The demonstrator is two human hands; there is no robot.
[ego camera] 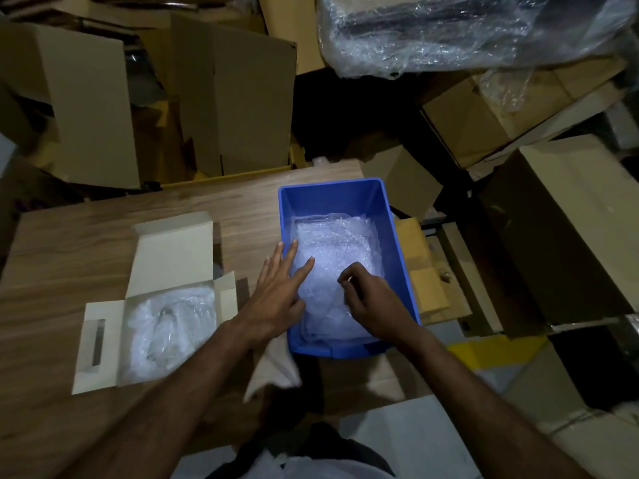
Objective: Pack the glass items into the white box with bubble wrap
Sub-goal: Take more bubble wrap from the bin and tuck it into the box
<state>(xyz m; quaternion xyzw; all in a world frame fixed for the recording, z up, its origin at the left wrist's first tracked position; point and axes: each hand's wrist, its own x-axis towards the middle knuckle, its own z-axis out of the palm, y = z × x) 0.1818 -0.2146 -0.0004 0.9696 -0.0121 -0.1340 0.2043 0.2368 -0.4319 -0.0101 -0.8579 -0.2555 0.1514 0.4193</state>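
Note:
A white box lies open on the wooden table at the left, with bubble-wrapped glass items inside it. To its right stands a blue plastic bin holding sheets of bubble wrap. My left hand reaches over the bin's left wall with straight fingers, fingertips over the wrap. My right hand is inside the bin near its front, fingers curled down and pinching the bubble wrap.
Brown cardboard boxes crowd the far side of the table and more boxes stack at the right. A large plastic-wrapped bundle lies at the top right. A flat cardboard piece sits beside the bin.

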